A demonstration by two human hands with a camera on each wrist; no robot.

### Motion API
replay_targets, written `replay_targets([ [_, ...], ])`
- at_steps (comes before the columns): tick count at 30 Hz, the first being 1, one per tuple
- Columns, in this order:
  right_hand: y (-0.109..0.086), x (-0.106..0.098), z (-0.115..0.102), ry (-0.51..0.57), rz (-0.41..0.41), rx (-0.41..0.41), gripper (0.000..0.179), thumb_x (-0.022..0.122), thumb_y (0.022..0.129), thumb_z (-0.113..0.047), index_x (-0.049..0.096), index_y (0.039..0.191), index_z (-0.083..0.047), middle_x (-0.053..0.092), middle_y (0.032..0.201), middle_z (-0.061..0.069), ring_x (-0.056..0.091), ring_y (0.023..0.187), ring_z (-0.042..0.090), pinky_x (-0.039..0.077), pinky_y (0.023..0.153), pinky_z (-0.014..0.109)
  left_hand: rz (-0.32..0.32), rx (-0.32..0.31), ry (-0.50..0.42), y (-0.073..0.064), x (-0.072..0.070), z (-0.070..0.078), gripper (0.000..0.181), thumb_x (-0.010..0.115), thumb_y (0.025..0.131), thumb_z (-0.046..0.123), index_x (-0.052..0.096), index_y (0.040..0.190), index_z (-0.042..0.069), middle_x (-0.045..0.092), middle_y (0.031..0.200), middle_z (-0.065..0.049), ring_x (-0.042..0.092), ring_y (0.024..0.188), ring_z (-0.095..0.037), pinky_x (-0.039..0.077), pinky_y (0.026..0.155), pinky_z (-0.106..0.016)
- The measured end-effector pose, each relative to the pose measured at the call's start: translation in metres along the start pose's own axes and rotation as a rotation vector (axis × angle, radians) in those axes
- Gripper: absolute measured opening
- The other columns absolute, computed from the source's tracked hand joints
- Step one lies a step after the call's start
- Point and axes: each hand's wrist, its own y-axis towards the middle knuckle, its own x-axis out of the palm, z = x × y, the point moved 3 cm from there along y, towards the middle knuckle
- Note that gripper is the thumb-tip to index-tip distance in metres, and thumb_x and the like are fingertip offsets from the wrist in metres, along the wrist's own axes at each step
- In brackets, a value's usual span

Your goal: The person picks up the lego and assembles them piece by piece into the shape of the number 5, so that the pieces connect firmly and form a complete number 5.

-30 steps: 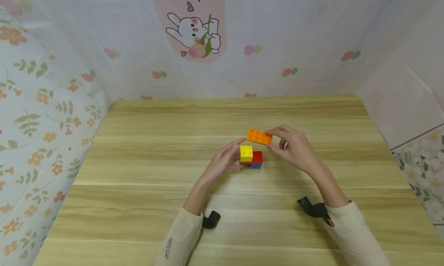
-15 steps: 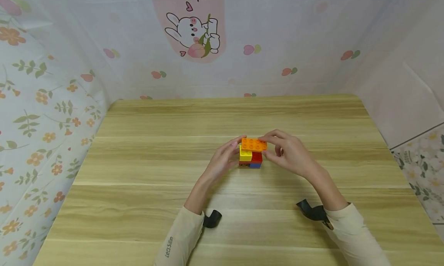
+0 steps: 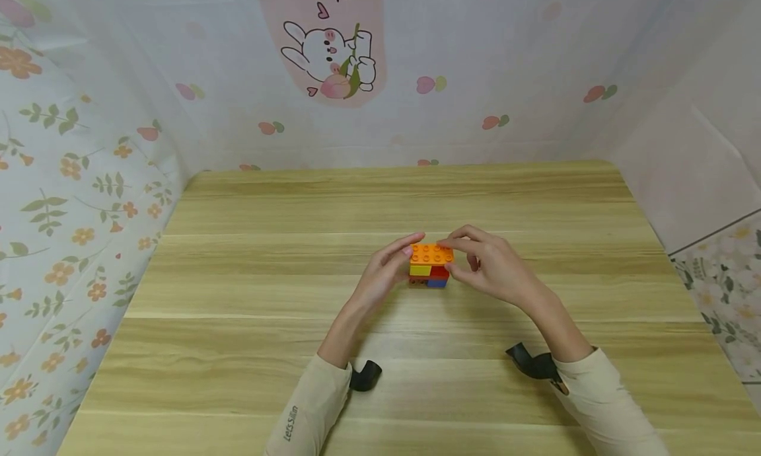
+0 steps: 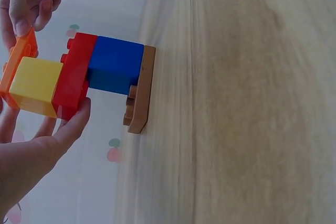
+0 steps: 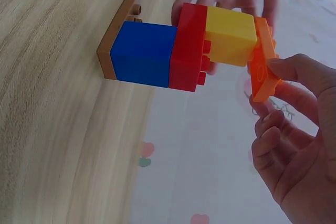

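A stack of toy building bricks stands on the table: a brown plate point(image 4: 142, 95) at the bottom, then a blue brick point(image 5: 143, 53), a red brick point(image 4: 76, 74) and a yellow brick point(image 5: 230, 35). On top lies a flat orange brick point(image 3: 429, 254), overhanging the yellow one toward the right. My right hand point(image 3: 496, 266) pinches the orange brick's right end between thumb and fingers. From the left side, my left hand point(image 3: 383, 274) holds the stack, a digit touching the red brick and fingers around the yellow one. Part of the left hand is hidden behind the bricks.
The wooden table point(image 3: 267, 277) extends around the stack on every side. A printed white cloth point(image 3: 416, 99) hangs at its back edge, and a floral cloth point(image 3: 77, 211) hangs on the left. Black wrist mounts point(image 3: 365, 375) project from both sleeves.
My right hand has brought the orange brick left and down from above the stack onto the yellow brick. The left hand stays beside the stack, shifting only slightly.
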Motion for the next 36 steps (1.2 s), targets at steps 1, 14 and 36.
replay_targets([
  [1,0.0001,-0.0001,-0.0002,-0.002,-0.004,0.005,0.031,0.073,0.080,-0.012,0.068,0.110,-0.006,0.060,0.104,0.004,0.037,0.048,0.003,0.037,0.044,0.020,0.005,0.004,0.001,0.0002,-0.0001,-0.0004,0.040,0.037,0.101,0.013,0.040,0.137,-0.003,0.036,0.144,-0.010,0.042,0.124,-0.025,0.040,0.095,-0.051],
  [14,0.0004,-0.0009,-0.0020,-0.046,-0.009,0.028,0.031,0.073,0.080,-0.015,0.068,0.110,-0.006,0.060,0.104,0.005,0.035,0.048,0.004,0.035,0.043,0.021,0.059,0.023,-0.032,0.0018,-0.0002,-0.0020,0.033,0.039,0.100,0.008,0.049,0.128,-0.007,0.046,0.133,-0.017,0.051,0.113,-0.023,0.042,0.093,-0.049],
  [36,-0.0003,0.0002,-0.0018,-0.058,-0.013,0.053,0.032,0.073,0.080,-0.015,0.069,0.111,-0.007,0.060,0.103,0.006,0.036,0.048,0.004,0.036,0.043,0.021,0.134,0.015,-0.025,0.0028,0.0021,-0.0014,0.030,0.041,0.098,0.001,0.052,0.124,-0.009,0.049,0.129,-0.018,0.052,0.110,-0.023,0.044,0.091,-0.050],
])
